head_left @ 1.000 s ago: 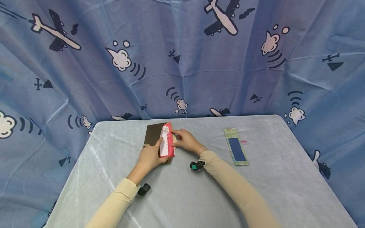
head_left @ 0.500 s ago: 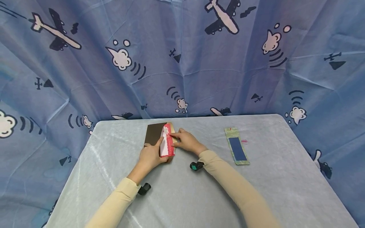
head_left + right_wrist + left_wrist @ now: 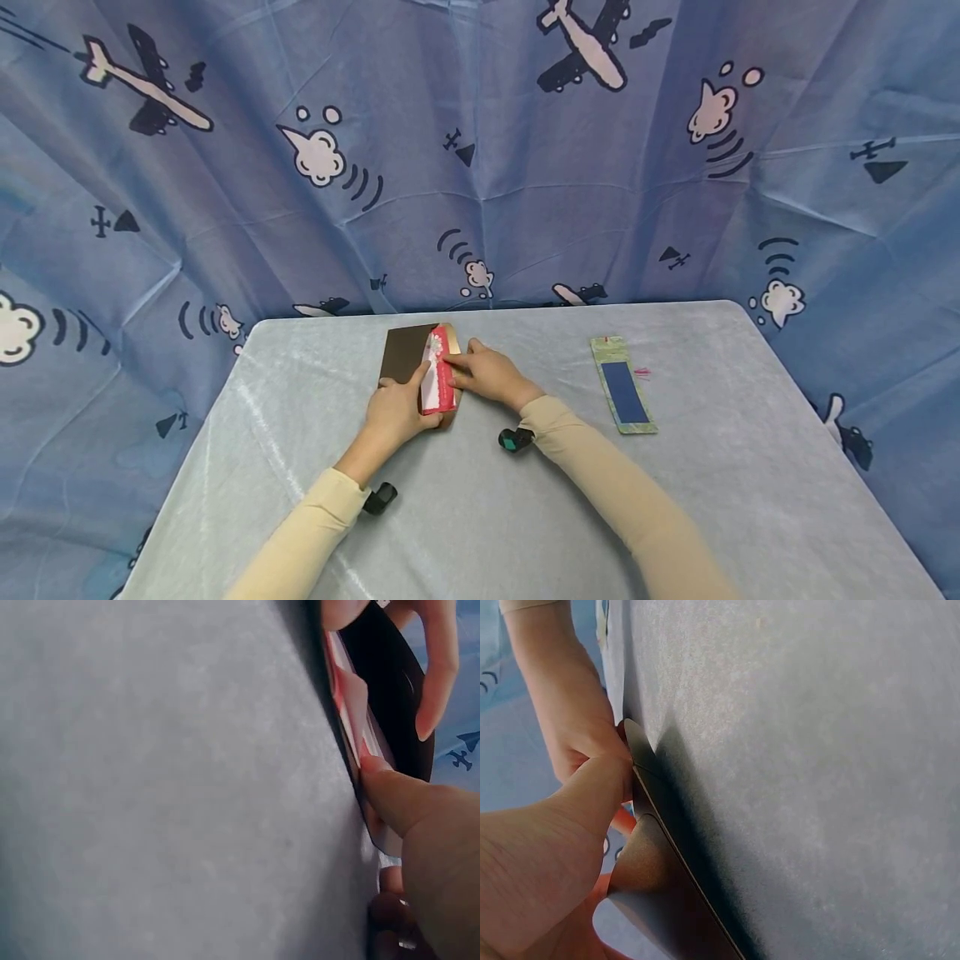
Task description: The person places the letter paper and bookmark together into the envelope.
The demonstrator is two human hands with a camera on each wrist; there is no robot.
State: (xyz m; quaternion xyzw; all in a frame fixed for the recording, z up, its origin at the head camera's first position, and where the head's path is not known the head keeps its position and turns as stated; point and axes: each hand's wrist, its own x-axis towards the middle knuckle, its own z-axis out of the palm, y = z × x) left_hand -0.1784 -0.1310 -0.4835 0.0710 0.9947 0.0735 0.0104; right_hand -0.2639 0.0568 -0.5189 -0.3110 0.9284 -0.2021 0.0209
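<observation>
In the head view, a dark brown folder stands open at the left of the table, with a tan edge along its right side. A red and white floral card lies in it. My left hand grips the folder's lower part from the left, index finger on the card's white part. At the right edge, my right hand pinches the red part of the card. The right wrist view shows the right thumb pressed at the card's edge. Up close, the folder is bent in the left wrist view.
A green strip with a dark blue panel lies to the right, a small pink tassel beside it. Grey cloth covers the table. A blue curtain printed with airplanes hangs behind its far edge.
My right hand has slid slightly down and left along the card's right edge. The red part has moved left, and more of the tan edge shows at the upper right. My left hand stays put.
</observation>
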